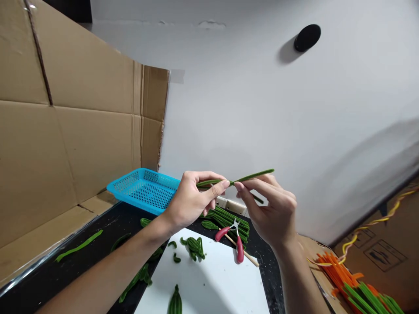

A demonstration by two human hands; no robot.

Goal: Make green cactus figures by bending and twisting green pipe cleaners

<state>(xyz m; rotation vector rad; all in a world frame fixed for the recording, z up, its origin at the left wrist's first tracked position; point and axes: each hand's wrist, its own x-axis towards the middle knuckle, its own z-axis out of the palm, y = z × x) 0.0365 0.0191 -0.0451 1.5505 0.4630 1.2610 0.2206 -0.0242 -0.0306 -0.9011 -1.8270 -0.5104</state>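
Note:
Green pipe cleaners [255,175], crossed or twisted together at the middle, are held up above the work surface. My left hand [190,198] pinches them just left of the crossing, thumb against the fingers. On the other side, my right hand [270,207] pinches close to the same point, with one stem end sticking out to the upper right and another below. Beneath the hands lie a bundle of green pipe cleaners [225,218] and red-handled pliers [240,250]. A small pile of bent green pieces [195,248] rests on a white board [225,279].
A blue perforated basket [131,198] stands at the back left by a cardboard wall [91,87]. A wooden stick [251,259] lies under the pliers. Leaf-like green shapes [139,277] lie on the black table. Orange pipe cleaners [338,272] and a yellow cord are at right.

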